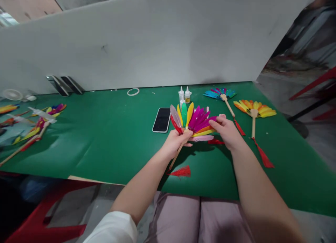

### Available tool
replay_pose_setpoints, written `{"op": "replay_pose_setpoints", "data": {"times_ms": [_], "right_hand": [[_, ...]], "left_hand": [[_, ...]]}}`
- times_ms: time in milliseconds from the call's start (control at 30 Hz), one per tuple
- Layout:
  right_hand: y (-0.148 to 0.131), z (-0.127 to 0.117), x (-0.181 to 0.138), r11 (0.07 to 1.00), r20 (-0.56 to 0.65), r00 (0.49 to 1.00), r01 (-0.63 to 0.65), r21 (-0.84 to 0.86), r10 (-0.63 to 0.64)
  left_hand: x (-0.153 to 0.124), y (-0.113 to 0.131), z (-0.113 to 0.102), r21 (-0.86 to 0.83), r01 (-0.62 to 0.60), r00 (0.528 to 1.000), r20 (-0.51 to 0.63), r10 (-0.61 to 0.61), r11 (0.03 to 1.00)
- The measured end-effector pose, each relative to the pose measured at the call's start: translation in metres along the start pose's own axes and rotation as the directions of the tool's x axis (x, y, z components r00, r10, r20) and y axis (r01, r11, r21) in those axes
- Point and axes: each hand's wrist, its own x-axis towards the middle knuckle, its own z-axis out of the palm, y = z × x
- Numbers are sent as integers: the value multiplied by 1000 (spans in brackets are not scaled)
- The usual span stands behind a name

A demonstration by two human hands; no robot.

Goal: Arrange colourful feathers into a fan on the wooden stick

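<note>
A feather fan with grey, red, yellow, green, magenta and pink feathers is held tilted over the green table. My left hand is closed around its base, where the feathers meet the wooden handle. From the handle's lower end a red tassel lies on the tabletop. At the fan's right side, my right hand pinches the tip of a magenta feather between thumb and fingers. Partly hidden under the fan, another bit of red tassel shows.
Behind the fan lie a phone and small white glue bottles. A blue fan and a yellow-orange fan rest at right. More fans lie at left. A pale panel borders the table's back.
</note>
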Motion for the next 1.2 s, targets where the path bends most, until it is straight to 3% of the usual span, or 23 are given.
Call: {"op": "replay_pose_setpoints", "data": {"times_ms": [200, 733, 967, 1200], "right_hand": [[3, 0, 1, 999, -19, 999, -47, 11, 47], [-5, 4, -3, 998, -13, 1000, -3, 58, 4], [0, 0, -1, 974, 28, 996, -89, 207, 85], [0, 0, -2, 927, 163, 980, -163, 338, 112]], "left_hand": [[0, 2, 0, 2, -3, 1000, -23, 3, 1000], [0, 1, -1, -12, -8, 1000, 18, 8, 1000], [-1, 1, -2, -5, -15, 999, 41, 15, 1000], [-3, 1, -1, 53, 22, 995, 99, -27, 998]]}}
